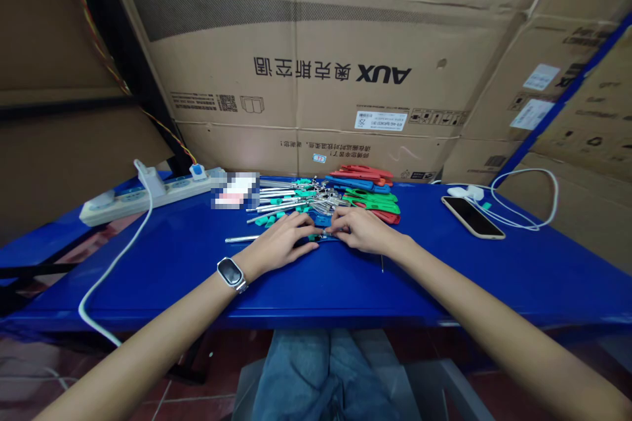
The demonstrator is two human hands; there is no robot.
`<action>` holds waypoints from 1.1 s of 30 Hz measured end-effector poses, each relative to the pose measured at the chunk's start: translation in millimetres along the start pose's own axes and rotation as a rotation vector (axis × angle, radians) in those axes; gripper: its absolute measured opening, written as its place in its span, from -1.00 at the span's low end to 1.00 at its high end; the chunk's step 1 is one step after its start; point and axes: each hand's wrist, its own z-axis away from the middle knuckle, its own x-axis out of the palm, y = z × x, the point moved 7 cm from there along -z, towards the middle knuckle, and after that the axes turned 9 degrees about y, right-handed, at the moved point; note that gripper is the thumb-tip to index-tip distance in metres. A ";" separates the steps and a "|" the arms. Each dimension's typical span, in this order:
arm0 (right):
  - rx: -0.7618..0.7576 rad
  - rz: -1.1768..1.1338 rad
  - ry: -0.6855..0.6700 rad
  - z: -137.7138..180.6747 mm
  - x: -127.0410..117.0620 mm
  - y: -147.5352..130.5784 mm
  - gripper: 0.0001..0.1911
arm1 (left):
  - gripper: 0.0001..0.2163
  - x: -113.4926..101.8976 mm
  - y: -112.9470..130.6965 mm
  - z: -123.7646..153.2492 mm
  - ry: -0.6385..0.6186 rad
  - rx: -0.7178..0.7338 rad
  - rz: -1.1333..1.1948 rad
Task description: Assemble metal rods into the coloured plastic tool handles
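My left hand point(284, 241), with a watch point(230, 272) on its wrist, is closed, thumb and index finger around a thin metal rod point(241, 239). The rod sticks out to the left along the table, and a bit of teal point(312, 237) shows between those fingers. Tip to tip with it, my right hand point(363, 230) pinches at a small shiny part point(324, 233) at the rod's right end; the fingers cover most of it. A thin piece point(382, 264) pokes out below the right hand. Just beyond both hands lies a pile of metal rods point(276, 194) with teal pieces point(270, 219).
Red handles point(365, 173), blue handles point(358, 183) and green handles point(372, 200) lie stacked behind my right hand. A phone point(473, 217) and white cable point(523, 214) are at right. A power strip point(153, 194) stands left on the blue table point(316, 289); cardboard point(316, 33) walls the back.
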 end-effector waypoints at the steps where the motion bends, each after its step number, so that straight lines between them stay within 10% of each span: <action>1: -0.004 -0.011 -0.011 -1.8 0.3 0.2 -0.79 | -0.70 -0.8 -0.9 0.0 0.010 -0.021 0.023; 33: 0.054 -0.139 0.041 -5.1 4.9 -3.6 -0.89 | -0.73 -7.0 -1.8 3.7 0.005 0.054 -0.029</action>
